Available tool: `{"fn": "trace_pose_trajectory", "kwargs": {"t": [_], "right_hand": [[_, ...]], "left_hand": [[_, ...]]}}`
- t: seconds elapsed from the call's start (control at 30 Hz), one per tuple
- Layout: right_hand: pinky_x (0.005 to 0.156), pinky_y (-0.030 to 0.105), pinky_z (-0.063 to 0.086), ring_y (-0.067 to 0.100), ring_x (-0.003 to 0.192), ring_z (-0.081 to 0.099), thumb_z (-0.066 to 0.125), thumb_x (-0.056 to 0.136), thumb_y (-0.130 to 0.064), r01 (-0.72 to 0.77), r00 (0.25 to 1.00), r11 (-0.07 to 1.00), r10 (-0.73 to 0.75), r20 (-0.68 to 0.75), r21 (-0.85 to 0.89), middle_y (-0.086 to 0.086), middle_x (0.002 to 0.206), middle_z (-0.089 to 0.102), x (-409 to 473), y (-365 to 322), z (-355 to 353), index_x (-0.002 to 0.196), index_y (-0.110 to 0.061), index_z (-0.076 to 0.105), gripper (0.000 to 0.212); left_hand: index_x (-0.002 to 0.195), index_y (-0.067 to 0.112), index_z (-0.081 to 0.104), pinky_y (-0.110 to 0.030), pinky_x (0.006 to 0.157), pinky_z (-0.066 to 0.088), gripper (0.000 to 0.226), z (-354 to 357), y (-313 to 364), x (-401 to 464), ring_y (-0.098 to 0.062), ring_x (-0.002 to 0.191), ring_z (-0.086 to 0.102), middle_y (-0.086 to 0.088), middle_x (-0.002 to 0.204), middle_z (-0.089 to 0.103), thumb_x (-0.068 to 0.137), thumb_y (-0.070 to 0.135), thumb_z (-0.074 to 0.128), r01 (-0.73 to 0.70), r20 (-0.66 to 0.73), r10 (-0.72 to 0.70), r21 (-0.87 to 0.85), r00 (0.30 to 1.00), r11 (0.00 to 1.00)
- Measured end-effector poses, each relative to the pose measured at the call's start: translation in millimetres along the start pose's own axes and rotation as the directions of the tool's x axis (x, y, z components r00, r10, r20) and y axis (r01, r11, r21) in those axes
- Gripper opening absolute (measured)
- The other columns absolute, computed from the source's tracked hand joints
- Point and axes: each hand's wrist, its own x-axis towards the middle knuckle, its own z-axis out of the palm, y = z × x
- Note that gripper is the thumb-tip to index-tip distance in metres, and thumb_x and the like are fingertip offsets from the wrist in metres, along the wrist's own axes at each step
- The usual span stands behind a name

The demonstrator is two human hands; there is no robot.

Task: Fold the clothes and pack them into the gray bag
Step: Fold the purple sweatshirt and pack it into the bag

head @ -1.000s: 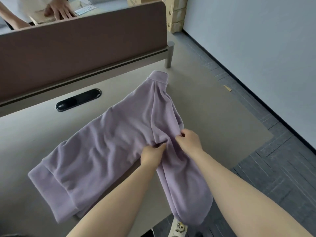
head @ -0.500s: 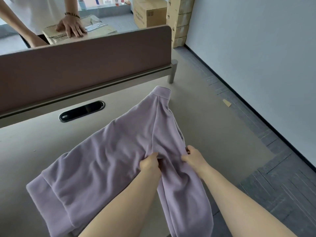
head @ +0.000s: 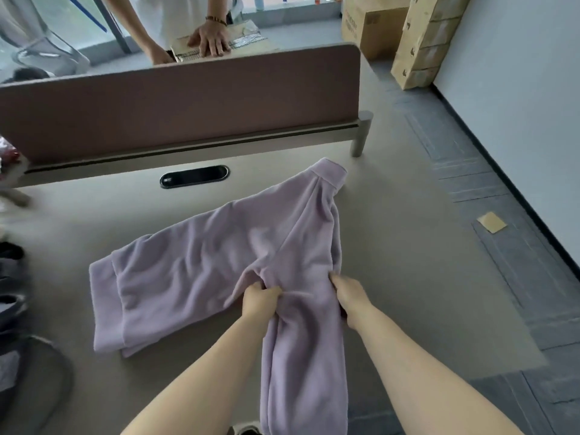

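A lilac fleece sweatshirt [head: 201,271] lies spread on the beige desk [head: 408,262], its collar toward the far right and its hem band at the near left. One sleeve [head: 304,372] hangs over the desk's near edge between my arms. My left hand [head: 260,298] grips a bunch of fabric where that sleeve joins the body. My right hand [head: 348,293] pinches the sweatshirt's right edge beside it. A dark grey bag [head: 12,309] shows blurred at the far left edge.
A brown partition [head: 188,102] runs along the desk's back, with a black cable slot [head: 194,176] in front of it. Behind it another person's hand [head: 210,39] rests on a cardboard box. Cartons [head: 420,39] stand by the wall; grey carpet lies to the right.
The view has tilted up and widened, so the partition and the person behind it show more. My hands keep their hold on the sweatshirt and have spread slightly apart.
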Motion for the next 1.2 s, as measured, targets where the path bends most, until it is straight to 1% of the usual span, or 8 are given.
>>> {"fn": "trace_pose_trajectory", "kwargs": {"t": [0.17, 0.3, 0.4, 0.57, 0.8, 0.87, 1.03, 1.2], "right_hand": [[0.062, 0.028, 0.045, 0.021, 0.072, 0.060, 0.060, 0.084, -0.010, 0.162, 0.986, 0.980, -0.159, 0.040, -0.111, 0.008, 0.081, 0.069, -1, 2, 3, 0.079, -0.009, 0.066, 0.008], [0.055, 0.030, 0.025, 0.017, 0.059, 0.030, 0.051, 0.079, -0.006, 0.197, 0.980, 0.955, -0.185, -0.071, 0.222, -0.001, 0.059, 0.035, -3, 5, 5, 0.059, -0.018, 0.034, 0.029], [0.054, 0.029, 0.024, 0.017, 0.056, 0.029, 0.049, 0.071, -0.014, -0.007, 1.000, 0.905, -0.006, 0.030, 0.425, -0.001, 0.057, 0.032, -9, 1, 10, 0.061, -0.023, 0.024, 0.028], [0.072, 0.035, 0.053, 0.026, 0.075, 0.062, 0.045, 0.092, -0.023, -0.157, 0.985, 0.937, 0.126, 0.118, 0.311, 0.013, 0.088, 0.069, -17, -3, 14, 0.084, -0.013, 0.068, 0.027], [0.099, 0.041, 0.050, 0.028, 0.100, 0.067, 0.052, 0.094, -0.034, -0.156, 0.946, 0.974, 0.100, 0.307, 0.164, 0.012, 0.106, 0.073, -28, 1, 21, 0.108, -0.007, 0.074, 0.038], [0.089, 0.038, 0.054, 0.028, 0.093, 0.069, 0.057, 0.093, -0.029, -0.104, 0.964, 0.988, 0.074, 0.254, 0.110, 0.011, 0.098, 0.075, -27, 5, 24, 0.097, -0.008, 0.077, 0.029], [0.060, 0.036, 0.038, 0.025, 0.065, 0.048, 0.055, 0.078, -0.009, 0.097, 0.946, 0.995, -0.104, -0.308, -0.040, 0.012, 0.066, 0.057, -18, 16, 18, 0.060, -0.003, 0.055, 0.019], [0.080, 0.040, 0.050, 0.023, 0.085, 0.063, 0.052, 0.090, -0.033, 0.192, 0.948, 0.973, -0.218, -0.232, -0.130, 0.001, 0.089, 0.068, -25, 33, 24, 0.088, -0.017, 0.066, 0.022]], "left_hand": [[0.100, 0.000, 0.059, -0.030, 0.060, 0.044, 0.023, 1, -6, -7, -0.021, 0.066, 0.055, -0.006, 0.073, 0.058, 0.085, 0.013, 0.046, -0.045, -0.096, 0.035, -0.106, 0.995, 0.993], [0.099, 0.003, 0.052, -0.030, 0.061, 0.045, 0.018, -3, -7, -4, -0.018, 0.068, 0.055, -0.005, 0.078, 0.057, 0.090, 0.019, 0.050, -0.051, -0.109, 0.036, -0.145, 0.993, 0.988], [0.103, 0.009, 0.063, -0.036, 0.081, 0.057, 0.024, -5, -11, -2, -0.020, 0.086, 0.069, -0.004, 0.095, 0.072, 0.087, 0.026, 0.067, -0.073, 0.033, 0.081, -0.191, 0.996, 0.979], [0.101, 0.006, 0.068, -0.039, 0.080, 0.059, 0.020, -13, -7, -4, -0.029, 0.085, 0.071, -0.014, 0.094, 0.074, 0.086, 0.020, 0.068, 0.091, 0.181, -0.049, -0.236, 0.982, 0.967], [0.111, 0.010, 0.066, -0.032, 0.075, 0.058, 0.028, -22, -11, 3, -0.022, 0.087, 0.071, -0.008, 0.097, 0.074, 0.089, 0.028, 0.065, 0.022, 0.211, 0.001, -0.103, 0.978, 0.994], [0.109, 0.012, 0.067, -0.035, 0.080, 0.058, 0.027, -23, -14, 3, -0.022, 0.089, 0.070, -0.007, 0.097, 0.074, 0.088, 0.027, 0.067, -0.008, 0.199, 0.031, -0.115, 0.980, 0.993], [0.096, 0.012, 0.069, -0.040, 0.086, 0.056, 0.019, -30, -21, 6, -0.024, 0.085, 0.068, -0.004, 0.089, 0.072, 0.082, 0.024, 0.072, -0.036, 0.035, 0.044, -0.211, 0.998, 0.977], [0.102, 0.016, 0.067, -0.028, 0.064, 0.052, 0.022, -32, -27, -4, -0.019, 0.079, 0.066, -0.002, 0.088, 0.071, 0.081, 0.020, 0.074, 0.006, 0.217, 0.013, -0.088, 0.976, 0.996]]}}
